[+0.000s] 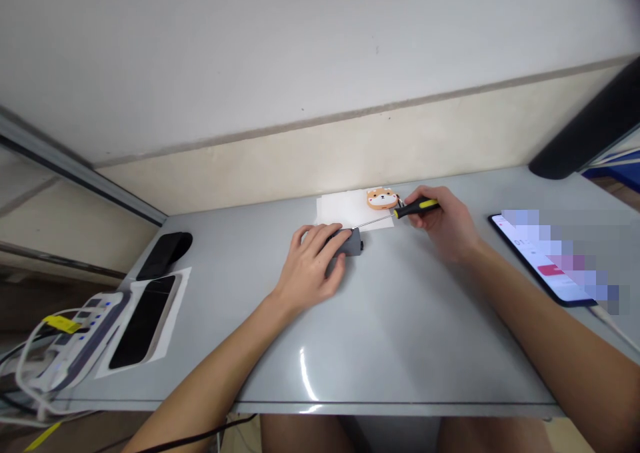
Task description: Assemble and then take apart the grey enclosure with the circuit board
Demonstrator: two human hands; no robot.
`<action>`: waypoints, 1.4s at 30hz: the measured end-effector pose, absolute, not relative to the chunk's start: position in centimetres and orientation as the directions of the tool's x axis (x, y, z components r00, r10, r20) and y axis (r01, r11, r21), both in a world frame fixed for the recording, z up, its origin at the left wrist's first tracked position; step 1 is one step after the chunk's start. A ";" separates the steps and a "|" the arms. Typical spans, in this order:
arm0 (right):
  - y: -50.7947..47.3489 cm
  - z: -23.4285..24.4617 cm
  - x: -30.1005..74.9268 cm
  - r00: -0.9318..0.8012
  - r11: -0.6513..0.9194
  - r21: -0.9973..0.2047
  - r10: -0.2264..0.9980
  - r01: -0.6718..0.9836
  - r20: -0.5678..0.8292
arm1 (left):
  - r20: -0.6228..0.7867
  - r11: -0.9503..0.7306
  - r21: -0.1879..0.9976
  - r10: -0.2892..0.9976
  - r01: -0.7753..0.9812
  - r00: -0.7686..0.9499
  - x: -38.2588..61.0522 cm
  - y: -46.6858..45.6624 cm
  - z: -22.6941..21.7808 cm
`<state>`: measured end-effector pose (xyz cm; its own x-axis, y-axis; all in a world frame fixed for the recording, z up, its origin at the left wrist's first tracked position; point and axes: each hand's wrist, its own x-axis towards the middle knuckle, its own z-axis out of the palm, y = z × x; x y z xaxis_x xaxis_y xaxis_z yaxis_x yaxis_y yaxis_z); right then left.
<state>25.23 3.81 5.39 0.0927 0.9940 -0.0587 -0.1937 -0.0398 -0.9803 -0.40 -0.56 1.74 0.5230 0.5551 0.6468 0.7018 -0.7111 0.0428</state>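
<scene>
A small grey box-shaped device (354,242) with a dark knob at its right end lies on the table, partly covered by my left hand (316,263). The fingers of that hand curl over its top and the thumb presses its near side. My right hand (445,223) grips a screwdriver (415,208) with a black and yellow handle. Its thin metal shaft points left, and the tip meets or nearly meets the top edge of the device. Just behind sits an orange and white dog-face case (383,198) on white paper (345,208).
On the right lies a lit phone (537,260) with a cable. At left are a dark phone (143,320) on paper, a black object (164,254) and a power strip (87,336) with cables. A wall (280,163) borders the back; a black post (585,126) stands back right.
</scene>
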 end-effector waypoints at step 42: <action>4.1 6.2 25.7 0.238 0.029 -0.970 0.971 -0.243 -0.030 | 0.509 -0.651 0.642 0.757 0.405 0.409 -1.7 0.8 0.6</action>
<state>25.71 4.12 6.23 0.2381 0.9708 -0.0304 -0.2430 0.0292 -0.9696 -1.75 0.79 0.60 0.4092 0.7571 0.5092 0.4050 -0.6508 0.6422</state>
